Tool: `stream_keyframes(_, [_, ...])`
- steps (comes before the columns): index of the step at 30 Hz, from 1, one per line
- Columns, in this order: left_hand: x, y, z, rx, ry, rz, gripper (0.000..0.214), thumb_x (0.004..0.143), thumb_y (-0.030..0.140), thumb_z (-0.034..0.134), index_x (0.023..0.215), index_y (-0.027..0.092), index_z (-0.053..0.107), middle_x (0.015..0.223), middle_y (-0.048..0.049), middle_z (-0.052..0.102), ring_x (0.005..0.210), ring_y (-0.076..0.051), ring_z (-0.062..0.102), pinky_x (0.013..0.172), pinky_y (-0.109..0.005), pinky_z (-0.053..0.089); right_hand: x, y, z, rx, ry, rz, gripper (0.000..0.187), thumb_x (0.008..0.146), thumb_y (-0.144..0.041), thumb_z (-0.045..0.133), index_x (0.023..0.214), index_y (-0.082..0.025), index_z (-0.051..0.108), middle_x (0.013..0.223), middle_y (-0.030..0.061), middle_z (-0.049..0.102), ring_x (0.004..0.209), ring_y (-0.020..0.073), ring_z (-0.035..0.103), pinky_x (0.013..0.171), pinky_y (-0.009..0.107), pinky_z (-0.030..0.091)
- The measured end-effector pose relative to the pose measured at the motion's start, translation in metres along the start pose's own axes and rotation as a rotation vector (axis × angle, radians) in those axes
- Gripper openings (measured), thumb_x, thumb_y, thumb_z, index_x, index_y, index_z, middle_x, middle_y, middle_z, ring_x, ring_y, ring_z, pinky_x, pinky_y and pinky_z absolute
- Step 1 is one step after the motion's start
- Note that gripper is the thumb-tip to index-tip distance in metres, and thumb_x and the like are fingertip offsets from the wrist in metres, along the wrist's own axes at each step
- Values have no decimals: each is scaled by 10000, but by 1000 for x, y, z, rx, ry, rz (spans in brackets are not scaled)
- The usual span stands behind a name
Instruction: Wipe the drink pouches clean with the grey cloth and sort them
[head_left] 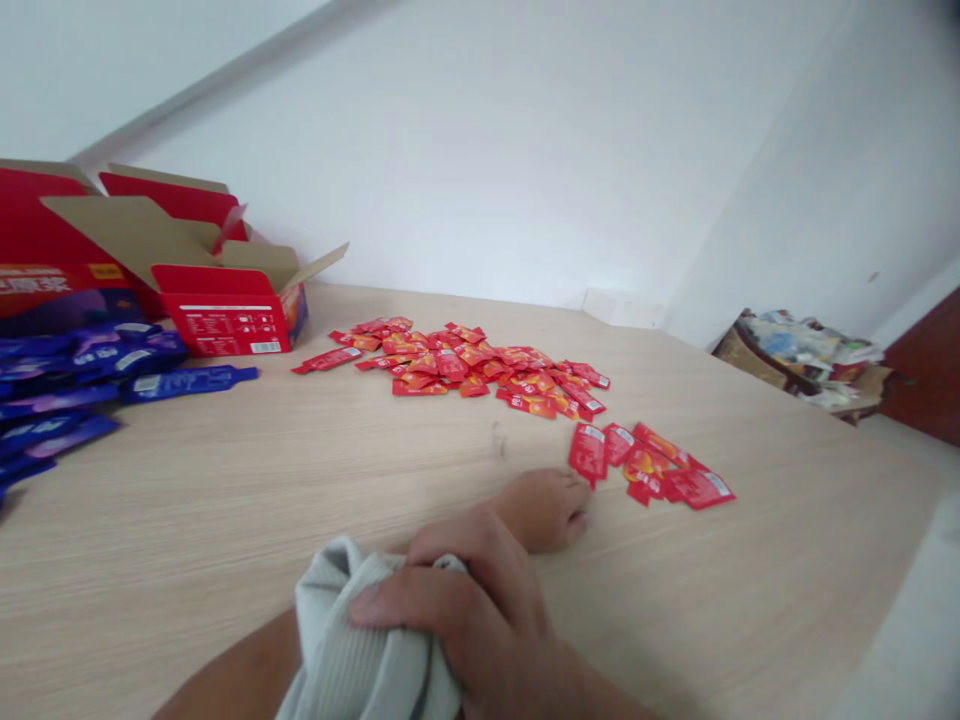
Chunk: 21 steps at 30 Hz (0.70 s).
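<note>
My left hand (544,510) reaches across the wooden table, its fingers curled in a loose fist with nothing visible in them. Its knuckles are close to a red sachet (589,452); whether they touch I cannot tell. A light grey ribbed cloth (367,640) is bunched over my left forearm. My right hand (480,590) grips this cloth from above, thumb and fingers closed on it. Beyond the left hand lies a small group of red and orange sachets (701,487). Farther back is a larger spread-out heap of the same sachets (450,362).
Open red cartons (232,310) stand at the back left against the white wall. In front of them is a pile of blue pouches (60,385), with one blue pouch (191,383) pointing right. A cardboard box (765,350) of mixed waste sits beyond the table's right edge.
</note>
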<state>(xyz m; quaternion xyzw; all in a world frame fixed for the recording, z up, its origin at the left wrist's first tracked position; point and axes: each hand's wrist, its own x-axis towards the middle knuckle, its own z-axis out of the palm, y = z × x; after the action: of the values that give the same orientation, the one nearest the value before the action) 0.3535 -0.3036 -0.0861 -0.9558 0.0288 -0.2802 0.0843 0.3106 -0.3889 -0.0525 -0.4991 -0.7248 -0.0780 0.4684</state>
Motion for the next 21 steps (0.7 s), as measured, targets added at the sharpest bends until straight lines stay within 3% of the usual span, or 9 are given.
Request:
stream_keyframes(3, [21,-5,34,-159,-21,90,417,1087,408,487,1331,108,643,1418,-106,633,1179,-225,690,1025,-425,570,0,5,2,50,44,-24,393,981,-422,608,1367,-369,558,1060,44,641,953,226,675,879,341,613])
stream_keyframes(6, [12,-16,56,-224,-47,69,437,1004,367,671,1396,193,588,1434,-125,618,1263,-270,641,1045,-518,563,-2,9,10,71,18,-57,386,967,-407,612,1344,-340,557,1066,39,648,962,220,673,908,332,598])
stream_keyframes(11, [-31,-59,56,-176,-78,-143,430,1012,368,651,1400,196,583,1475,-120,577,1315,-292,595,1099,-554,505,-6,8,27,-30,-108,-121,420,937,-447,656,1327,-324,561,1055,28,659,937,209,660,917,329,575])
stream_keyframes(14, [-46,-96,53,-106,-75,-310,440,1007,385,656,1403,207,582,1506,-123,547,1344,-305,567,1120,-574,480,-2,1,30,-44,-5,-159,270,969,-368,628,1228,-296,603,991,3,659,883,165,661,841,274,558])
stream_keyframes(17, [-45,-127,59,-50,-64,-434,462,999,395,665,1411,208,573,1514,-126,532,1353,-318,553,1119,-589,475,1,-6,31,-32,97,-178,183,1011,-325,576,1184,-287,622,944,-10,655,863,137,667,826,243,551])
stream_keyframes(21, [-25,-149,78,-38,-65,-450,472,996,398,668,1416,209,566,1504,-124,535,1339,-317,561,1106,-586,486,1,-15,31,-55,140,-105,134,1006,-355,627,1137,-330,647,892,-30,663,804,132,680,796,240,580])
